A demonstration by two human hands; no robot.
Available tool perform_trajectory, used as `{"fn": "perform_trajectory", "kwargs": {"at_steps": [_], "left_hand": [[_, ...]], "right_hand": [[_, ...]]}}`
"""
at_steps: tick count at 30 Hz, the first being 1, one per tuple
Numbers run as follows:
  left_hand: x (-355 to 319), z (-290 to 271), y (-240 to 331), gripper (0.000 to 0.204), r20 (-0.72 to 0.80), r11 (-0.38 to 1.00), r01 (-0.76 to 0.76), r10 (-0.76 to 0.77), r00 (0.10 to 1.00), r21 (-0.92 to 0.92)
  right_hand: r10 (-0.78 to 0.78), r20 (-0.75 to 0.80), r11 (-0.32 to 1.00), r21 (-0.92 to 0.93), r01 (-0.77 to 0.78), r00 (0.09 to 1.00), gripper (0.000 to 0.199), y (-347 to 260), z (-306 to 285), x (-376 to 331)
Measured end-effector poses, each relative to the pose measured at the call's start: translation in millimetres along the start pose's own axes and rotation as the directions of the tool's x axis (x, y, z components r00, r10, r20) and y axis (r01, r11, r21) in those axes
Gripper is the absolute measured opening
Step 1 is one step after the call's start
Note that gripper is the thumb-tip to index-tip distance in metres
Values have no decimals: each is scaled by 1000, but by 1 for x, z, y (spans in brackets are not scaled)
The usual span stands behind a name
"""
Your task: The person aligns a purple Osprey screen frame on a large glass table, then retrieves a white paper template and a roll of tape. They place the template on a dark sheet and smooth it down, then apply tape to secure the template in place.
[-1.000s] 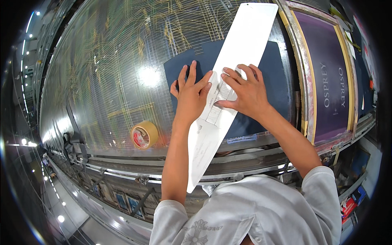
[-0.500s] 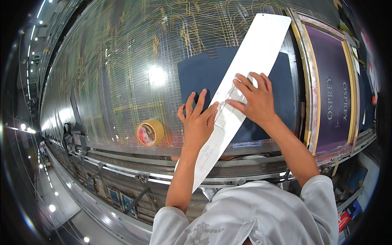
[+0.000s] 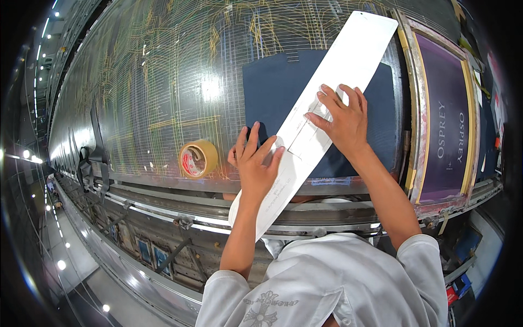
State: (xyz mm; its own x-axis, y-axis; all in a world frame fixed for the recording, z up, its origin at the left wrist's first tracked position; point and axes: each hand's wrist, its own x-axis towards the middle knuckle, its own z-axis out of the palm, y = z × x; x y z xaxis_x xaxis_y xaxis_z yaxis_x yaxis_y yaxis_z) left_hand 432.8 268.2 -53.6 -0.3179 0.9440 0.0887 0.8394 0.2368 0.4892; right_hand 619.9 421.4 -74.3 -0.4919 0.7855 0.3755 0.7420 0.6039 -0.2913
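1. Left hand (image 3: 257,166) (LH): fingers spread, reaching past strip's L edge over the navy; thumb + index at that edge. Part-open, no firm grip visible; can't tell if it's pinching or just resting.
2. Right hand (image 3: 347,122) (RH): farther fwd & R of LH, fingers spread + bent, tips down on strip, thumb on its printed block. Looks like light press, not a wrap; can't tell if anything's pinched.
3. White card strip (image 3: 354,52) (paper or card, can't tell): under both hands, diag. Far end runs fwd-R beyond RH; near end runs back under L forearm, overhanging worktop edge. Printed lines btwn hands.
4. Navy panel (image 3: 272,82), prob. fabric: under strip, shows fwd of LH and R of RH. Lies flat on worktop (image 3: 125,103), which has yellow/green line marks all over.
5. Tan tape roll (image 3: 209,157): on its side, L of LH, near but apart.
6. Screen-print frame (image 3: 409,109) w/ purple mesh (image 3: 448,82): R of RH, apart. Dark straps (image 3: 98,166) far L of LH.
7. Handling (judgement): strip prob. light, thin, semi-stiff; bends over its length, creases if pinched hard, may skate on the panel. Best hold: long edges, one hand near each end, or flat fingertips mid-strip. Panel likely soft, could ruck if dragged.
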Motion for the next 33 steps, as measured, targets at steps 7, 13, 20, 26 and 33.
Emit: {"fn": "perform_trajectory", "kwargs": {"at_steps": [7, 13, 20, 26, 33], "left_hand": [[-19, 9, 11, 40, -48, 998, 49, -47, 998, 38], [-28, 2, 13, 42, -57, 998, 68, -67, 996, 7], [-65, -11, 14, 28, -11, 979, -156, 159, 987, 128], [-65, -1, 26, 31, 95, 961, -254, 245, 965, 111], [-60, 0, 28, 34, 100, 966, -241, 232, 968, 89]], "right_hand": [[13, 40, 1000, 7, -13, 999, 62, -10, -6, -5], [25, 87, 1000, -22, -23, 996, 76, -16, -9, -11], [36, 85, 999, -29, -33, 996, 76, -20, -7, -22], [29, 66, 1000, -10, -29, 997, 76, -12, -7, -18], [22, 76, 1000, -11, -21, 997, 75, -5, -2, -20]]}}
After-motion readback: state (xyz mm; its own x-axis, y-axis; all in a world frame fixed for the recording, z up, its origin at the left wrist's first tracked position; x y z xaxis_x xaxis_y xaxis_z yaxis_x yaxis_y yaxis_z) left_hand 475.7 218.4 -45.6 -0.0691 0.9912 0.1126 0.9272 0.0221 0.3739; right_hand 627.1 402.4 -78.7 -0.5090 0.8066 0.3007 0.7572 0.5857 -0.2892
